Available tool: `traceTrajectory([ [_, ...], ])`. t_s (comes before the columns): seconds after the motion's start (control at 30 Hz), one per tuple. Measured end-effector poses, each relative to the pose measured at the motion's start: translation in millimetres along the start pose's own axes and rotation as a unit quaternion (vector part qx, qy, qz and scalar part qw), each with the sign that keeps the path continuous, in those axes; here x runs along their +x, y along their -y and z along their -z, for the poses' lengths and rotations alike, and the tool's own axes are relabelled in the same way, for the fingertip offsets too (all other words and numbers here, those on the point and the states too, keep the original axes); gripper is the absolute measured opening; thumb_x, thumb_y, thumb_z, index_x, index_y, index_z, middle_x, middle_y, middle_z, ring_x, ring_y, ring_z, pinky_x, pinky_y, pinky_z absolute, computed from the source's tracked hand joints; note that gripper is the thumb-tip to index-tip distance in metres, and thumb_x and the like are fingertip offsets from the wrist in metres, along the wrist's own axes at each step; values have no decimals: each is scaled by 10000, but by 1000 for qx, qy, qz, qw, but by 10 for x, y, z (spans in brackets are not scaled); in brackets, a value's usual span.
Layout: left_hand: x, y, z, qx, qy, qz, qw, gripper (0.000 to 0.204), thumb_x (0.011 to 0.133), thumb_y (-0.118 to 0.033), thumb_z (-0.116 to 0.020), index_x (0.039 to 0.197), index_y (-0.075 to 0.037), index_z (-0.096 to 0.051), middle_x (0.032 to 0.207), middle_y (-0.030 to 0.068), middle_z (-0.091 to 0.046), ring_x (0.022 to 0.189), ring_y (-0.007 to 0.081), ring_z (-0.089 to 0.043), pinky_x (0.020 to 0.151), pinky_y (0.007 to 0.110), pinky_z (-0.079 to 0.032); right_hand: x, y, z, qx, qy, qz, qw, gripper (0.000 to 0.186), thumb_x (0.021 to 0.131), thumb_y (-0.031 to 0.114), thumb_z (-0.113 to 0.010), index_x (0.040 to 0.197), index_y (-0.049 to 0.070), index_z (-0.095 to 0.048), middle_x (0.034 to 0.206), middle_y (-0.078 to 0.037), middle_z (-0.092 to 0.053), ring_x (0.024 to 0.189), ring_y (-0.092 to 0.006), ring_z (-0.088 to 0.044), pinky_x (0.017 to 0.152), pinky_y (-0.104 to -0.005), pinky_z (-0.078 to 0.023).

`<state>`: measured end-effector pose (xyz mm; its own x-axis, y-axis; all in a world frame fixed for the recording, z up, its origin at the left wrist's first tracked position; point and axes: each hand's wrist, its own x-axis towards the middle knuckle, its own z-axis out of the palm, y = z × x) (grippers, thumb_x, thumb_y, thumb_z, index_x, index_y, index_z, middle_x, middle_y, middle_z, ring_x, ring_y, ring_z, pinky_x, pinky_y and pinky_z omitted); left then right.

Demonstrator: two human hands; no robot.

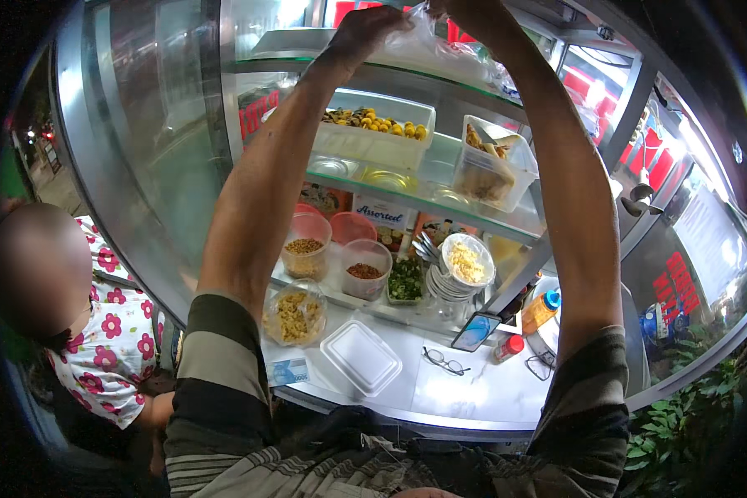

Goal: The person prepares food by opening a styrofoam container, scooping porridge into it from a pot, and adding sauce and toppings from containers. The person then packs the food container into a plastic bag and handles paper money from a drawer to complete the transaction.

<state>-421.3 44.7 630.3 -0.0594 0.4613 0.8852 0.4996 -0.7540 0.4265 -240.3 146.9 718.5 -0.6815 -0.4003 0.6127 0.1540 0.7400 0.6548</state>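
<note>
Both my arms reach up to the top shelf of a glass food cart. My left hand point(372, 31) is closed at the edge of a thin clear plastic bag point(420, 35). At the picture's upper edge, partly cut off, my right hand point(471, 13) pinches the same plastic from the other side. Its fingertips show only in part. More crumpled plastic lies on the glass shelf below my hands. Down on the white counter sits a closed white foam food box point(362, 357), with a banknote point(288, 372) to its left.
Shelves hold a tub of skewers point(373, 133) and a tub of crackers point(491, 170). Below stand tubs of toppings point(365, 270), chopped greens point(405, 280) and stacked bowls point(455, 286). A phone point(476, 332), glasses point(446, 361) and a red-capped jar point(508, 349) lie rightward. A person point(108, 332) is at left.
</note>
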Motion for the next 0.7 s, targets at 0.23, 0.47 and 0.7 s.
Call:
traceTrajectory([
  [0.23, 154, 44, -396, 210, -10, 38, 977, 337, 721, -243, -696, 1012, -76, -731, 910, 124, -728, 878, 226, -696, 817, 348, -520, -201, -281, 84, 544, -137, -168, 811, 365, 831, 310, -648, 894, -48, -667, 969, -236, -693, 861, -334, -662, 807, -419, -510],
  [0.47, -2, 275, 281, 188, -23, 104, 976, 317, 734, -254, -708, 985, -61, -728, 926, 146, -719, 876, 230, -693, 805, 350, -524, 213, 679, -344, 29, -18, -277, 960, 465, 852, 400, -669, 1053, -16, -616, 1016, -252, -639, 1002, -408, -604, 860, -512, -475],
  [0.7, 99, -3, -264, 365, 29, 165, 916, 507, 630, -395, -818, 1042, -115, -726, 974, 104, -719, 873, 273, -701, 860, 363, -524, -93, 114, -405, -271, 143, -41, 951, 205, 861, 149, -546, 990, 61, -680, 862, -159, -671, 827, -304, -642, 751, -469, -481],
])
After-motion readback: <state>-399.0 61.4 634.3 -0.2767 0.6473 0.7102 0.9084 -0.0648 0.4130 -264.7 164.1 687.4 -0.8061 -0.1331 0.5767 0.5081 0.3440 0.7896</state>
